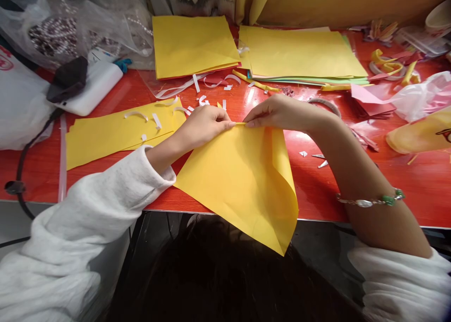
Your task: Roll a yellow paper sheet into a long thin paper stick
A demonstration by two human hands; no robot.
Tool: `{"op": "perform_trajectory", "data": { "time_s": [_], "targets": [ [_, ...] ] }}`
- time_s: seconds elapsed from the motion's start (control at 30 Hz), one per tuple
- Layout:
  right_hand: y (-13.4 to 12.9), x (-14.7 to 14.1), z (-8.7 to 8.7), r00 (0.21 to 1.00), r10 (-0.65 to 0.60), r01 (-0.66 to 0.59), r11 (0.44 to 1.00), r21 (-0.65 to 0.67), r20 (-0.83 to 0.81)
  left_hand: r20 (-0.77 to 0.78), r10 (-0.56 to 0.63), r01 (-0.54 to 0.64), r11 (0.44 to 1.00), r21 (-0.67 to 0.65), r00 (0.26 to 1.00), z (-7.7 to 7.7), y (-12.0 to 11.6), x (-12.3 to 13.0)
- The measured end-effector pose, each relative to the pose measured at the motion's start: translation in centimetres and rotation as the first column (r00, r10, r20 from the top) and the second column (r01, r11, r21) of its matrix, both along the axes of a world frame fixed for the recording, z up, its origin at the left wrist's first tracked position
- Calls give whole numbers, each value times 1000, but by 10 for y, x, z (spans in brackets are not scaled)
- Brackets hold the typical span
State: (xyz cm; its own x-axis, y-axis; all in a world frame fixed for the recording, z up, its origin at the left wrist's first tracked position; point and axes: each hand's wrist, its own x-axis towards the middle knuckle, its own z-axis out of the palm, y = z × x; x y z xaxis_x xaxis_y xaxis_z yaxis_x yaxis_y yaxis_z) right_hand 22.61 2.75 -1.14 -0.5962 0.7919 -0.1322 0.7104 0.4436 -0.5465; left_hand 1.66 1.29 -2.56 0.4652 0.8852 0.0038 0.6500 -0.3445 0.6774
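Observation:
A large sheet of yellow paper [232, 172] lies before me, its right side curling up and its near corner hanging past the table edge. Its far edge looks narrowly folded or rolled. My left hand [206, 125] pinches that edge between thumb and fingers. Close beside it, my right hand [271, 113] pinches the same edge, wrist bent. Left of the sheet rest yellow paper strips [105, 134] with white paper scraps on them. The tips of scissors [321, 160] show beneath my right forearm; their handles are hidden.
Two paper stacks, a yellow one [193, 47] and a multicoloured one [303, 54], lie at the back of the red table [317, 186]. Bags of beads [56, 35] and a white power bank-like box [95, 85] sit left. A yellow cup [419, 132] lies right, near pink paper [373, 101].

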Motion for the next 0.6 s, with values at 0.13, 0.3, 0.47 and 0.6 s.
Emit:
{"op": "perform_trajectory", "data": {
  "time_s": [0.13,0.3,0.47,0.6],
  "targets": [
    [0,0,1,1000,1,-1,1000,7,29,24,5,-5,1000,-20,1000,-1,1,0],
    [-2,-1,0,999,-22,22,1000,17,37,38,6,-2,994,-105,999,1,1,-1],
    [-1,0,-1,1000,-16,16,1000,13,11,-17,0,-2,996,-94,1000,4,0,0],
    [-1,1,-1,1000,2,-2,1000,9,12,-7,15,-15,997,-75,1000,5,-3,1]
  ]
}}
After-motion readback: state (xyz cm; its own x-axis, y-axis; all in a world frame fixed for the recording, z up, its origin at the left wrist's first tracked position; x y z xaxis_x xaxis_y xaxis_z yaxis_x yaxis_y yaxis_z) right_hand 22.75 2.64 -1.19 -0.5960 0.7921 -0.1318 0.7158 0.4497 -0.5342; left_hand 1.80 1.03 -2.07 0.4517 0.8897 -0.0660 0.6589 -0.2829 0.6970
